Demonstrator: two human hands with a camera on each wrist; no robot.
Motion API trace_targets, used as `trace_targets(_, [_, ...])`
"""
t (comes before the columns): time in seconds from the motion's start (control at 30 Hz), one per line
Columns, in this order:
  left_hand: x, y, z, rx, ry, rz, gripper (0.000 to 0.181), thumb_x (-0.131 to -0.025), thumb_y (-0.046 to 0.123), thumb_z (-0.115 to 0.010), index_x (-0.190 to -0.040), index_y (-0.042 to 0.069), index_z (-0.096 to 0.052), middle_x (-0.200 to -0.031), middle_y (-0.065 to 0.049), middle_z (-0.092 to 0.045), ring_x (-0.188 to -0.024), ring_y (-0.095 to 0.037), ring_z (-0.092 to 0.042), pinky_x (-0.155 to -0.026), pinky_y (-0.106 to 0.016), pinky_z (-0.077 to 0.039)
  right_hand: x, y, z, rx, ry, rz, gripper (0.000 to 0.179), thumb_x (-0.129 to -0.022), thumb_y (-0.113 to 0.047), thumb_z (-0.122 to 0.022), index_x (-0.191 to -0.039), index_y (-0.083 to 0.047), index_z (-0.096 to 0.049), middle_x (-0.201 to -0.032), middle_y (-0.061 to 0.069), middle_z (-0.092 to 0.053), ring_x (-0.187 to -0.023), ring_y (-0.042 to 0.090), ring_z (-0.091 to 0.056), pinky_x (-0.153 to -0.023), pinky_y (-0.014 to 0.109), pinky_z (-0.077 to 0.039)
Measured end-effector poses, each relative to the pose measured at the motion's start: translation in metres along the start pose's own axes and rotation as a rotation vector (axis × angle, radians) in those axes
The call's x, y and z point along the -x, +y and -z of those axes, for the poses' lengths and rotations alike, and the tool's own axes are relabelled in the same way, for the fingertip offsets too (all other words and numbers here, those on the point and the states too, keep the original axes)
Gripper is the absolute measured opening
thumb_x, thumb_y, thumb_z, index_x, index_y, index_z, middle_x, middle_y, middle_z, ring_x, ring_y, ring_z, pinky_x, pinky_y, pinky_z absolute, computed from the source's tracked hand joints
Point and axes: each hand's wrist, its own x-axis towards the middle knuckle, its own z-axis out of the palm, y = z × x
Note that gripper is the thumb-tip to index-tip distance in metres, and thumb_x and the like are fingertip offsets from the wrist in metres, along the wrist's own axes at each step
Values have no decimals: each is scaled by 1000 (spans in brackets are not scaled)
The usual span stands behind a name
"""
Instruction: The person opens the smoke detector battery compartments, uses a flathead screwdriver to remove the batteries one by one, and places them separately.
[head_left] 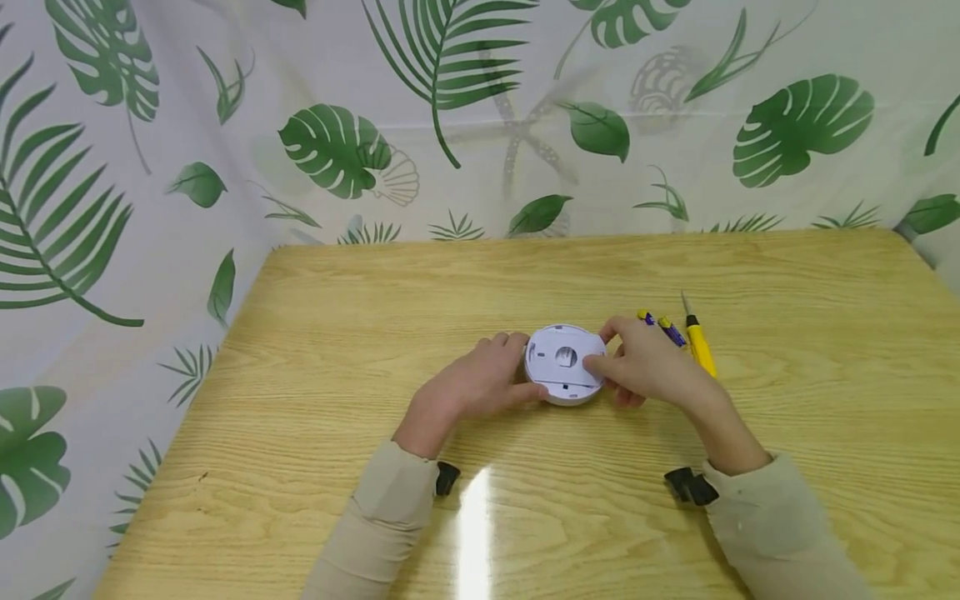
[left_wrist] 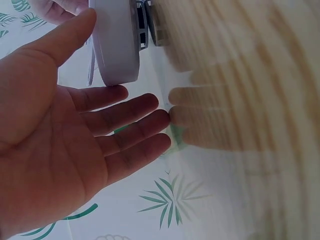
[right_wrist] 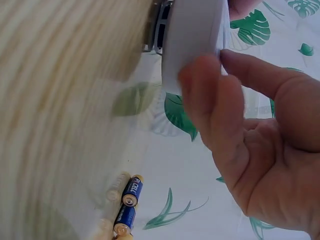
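Observation:
A round white plastic device (head_left: 550, 369) lies on the table between both hands, its flat side with slots and a round opening facing up. My left hand (head_left: 483, 379) holds its left rim, the thumb over the near edge; in the left wrist view the left hand's (left_wrist: 65, 120) lower fingers are stretched out beneath the device (left_wrist: 117, 45). At the right rim, my right hand (head_left: 645, 362) pinches the device, thumb on the upper face and fingers against the side. In the right wrist view those fingers (right_wrist: 200, 95) overlap the white side wall (right_wrist: 192, 40).
Blue-and-gold batteries (head_left: 672, 332) lie just beyond the right hand, and show again as batteries (right_wrist: 132, 191) in the right wrist view. Right of them is a yellow-handled screwdriver (head_left: 701, 346), tip pointing away. A leaf-patterned curtain (head_left: 517, 125) hangs behind the wooden table (head_left: 360, 292).

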Motion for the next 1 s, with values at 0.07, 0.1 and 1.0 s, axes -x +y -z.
trace_targets(0.07, [0,1,1,6,-6,3,73,-96,50,-61,-148,5,-37,-139,-13,-50,-127,-30,-49,-104,-42,-44,-1,1,0,-13,-11,-7,53,-98,-20,-64,-137,7,-38,-78,16,-66,-54,23,-64,-53,36,-56])
trace_targets(0.1, [1,1,1,18,-8,5,73,-96,50,-61,-148,5,-36,-139,-13,-50,-127,-30,-49,-105,-41,-44,-1,2,0,-20,-20,-10,58,-98,-20,-64,-141,6,-35,-81,17,-67,-55,23,-65,-54,36,-57])
trace_targets(1.0, [-10,-7,-5,423,50,-57,41,-101,15,-57,-140,4,-48,-112,-7,-64,-96,-15,-57,-88,-29,-47,-15,22,-7,-315,-163,90,43,-104,-8,-51,-142,10,-42,-105,20,-56,-76,26,-67,-69,35,-60])
